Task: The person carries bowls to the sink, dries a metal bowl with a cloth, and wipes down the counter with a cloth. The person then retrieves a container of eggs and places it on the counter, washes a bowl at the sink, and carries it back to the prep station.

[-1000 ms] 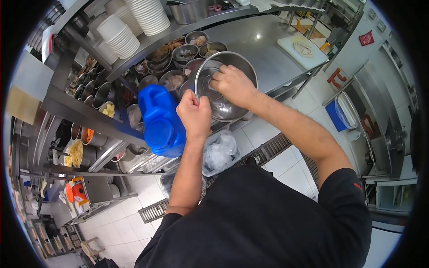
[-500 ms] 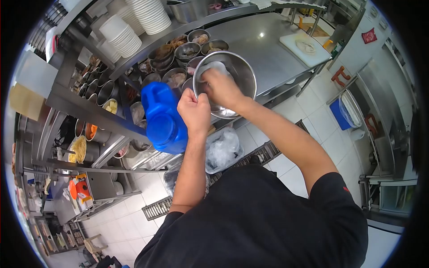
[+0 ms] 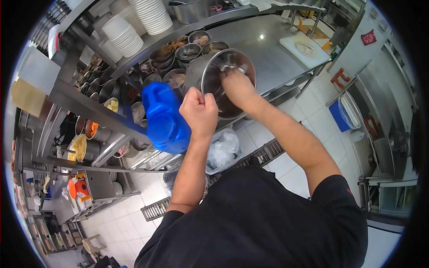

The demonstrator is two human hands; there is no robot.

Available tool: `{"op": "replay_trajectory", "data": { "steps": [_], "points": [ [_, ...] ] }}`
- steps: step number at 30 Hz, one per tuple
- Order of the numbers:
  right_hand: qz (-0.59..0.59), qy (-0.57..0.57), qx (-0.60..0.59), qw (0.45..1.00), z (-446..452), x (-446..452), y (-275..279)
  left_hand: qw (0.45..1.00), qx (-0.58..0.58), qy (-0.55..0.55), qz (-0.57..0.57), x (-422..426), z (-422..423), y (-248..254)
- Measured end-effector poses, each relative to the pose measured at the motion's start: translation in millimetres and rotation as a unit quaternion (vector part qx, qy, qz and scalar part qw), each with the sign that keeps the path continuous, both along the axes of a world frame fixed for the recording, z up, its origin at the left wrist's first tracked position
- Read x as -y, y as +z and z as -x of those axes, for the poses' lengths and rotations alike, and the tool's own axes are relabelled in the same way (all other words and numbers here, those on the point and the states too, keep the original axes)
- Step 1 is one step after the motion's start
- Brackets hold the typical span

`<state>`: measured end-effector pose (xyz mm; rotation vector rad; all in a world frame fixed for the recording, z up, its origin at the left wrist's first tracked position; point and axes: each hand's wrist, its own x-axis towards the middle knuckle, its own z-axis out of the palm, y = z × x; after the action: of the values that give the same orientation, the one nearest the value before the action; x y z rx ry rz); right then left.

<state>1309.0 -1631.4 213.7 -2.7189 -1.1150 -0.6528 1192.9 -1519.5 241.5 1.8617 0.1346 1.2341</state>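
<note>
A stainless steel pot (image 3: pixel 195 73) is tilted so that its mouth faces me, above the edge of the steel counter. My left hand (image 3: pixel 199 110) is closed on its near rim, thumb over the edge. Inside the mouth, my right hand (image 3: pixel 238 88) presses a white cloth (image 3: pixel 229 68) against the inner wall; the fingers are curled over the cloth, which shows only in part. Just left of my left hand stands a big blue plastic jug (image 3: pixel 163 123) with a screw cap.
Several metal bowls of food (image 3: pixel 188 52) crowd the counter behind the pot. A white cutting board (image 3: pixel 304 50) lies at the counter's right end. White container stacks (image 3: pixel 123 35) stand on the upper shelf. Below is a clear plastic bag (image 3: pixel 224 149) beside a floor drain grate (image 3: pixel 268 154).
The pot has turned so more of its outer side shows on the left. My right hand has moved right and slightly down with the cloth; my left hand keeps its hold.
</note>
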Motion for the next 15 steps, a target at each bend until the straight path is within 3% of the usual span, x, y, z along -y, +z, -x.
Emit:
{"op": "replay_trajectory", "data": {
  "steps": [1,5,9,12,15],
  "points": [
    [0.005,-0.004,0.032,0.999,3.9,-0.3,-4.5,1.0,0.017,-0.003,-0.016,1.9,0.2,-1.1],
    [-0.018,0.038,-0.048,0.998,17.0,-4.5,-17.9,0.999,0.03,-0.002,-0.041,0.1,-2.6,-9.8],
    [-0.053,0.078,-0.312,0.945,17.7,-5.8,-5.3,0.999,0.019,0.003,-0.045,-13.1,-7.1,-14.7],
    [-0.124,0.166,-0.178,0.962,9.1,0.3,7.0,0.999,0.011,0.022,-0.043,-17.6,-6.3,-15.7],
    [-0.046,0.092,-0.056,0.993,7.9,5.1,18.2,0.999,0.023,0.019,-0.02,-19.6,-5.3,-14.1]
  ]
}}
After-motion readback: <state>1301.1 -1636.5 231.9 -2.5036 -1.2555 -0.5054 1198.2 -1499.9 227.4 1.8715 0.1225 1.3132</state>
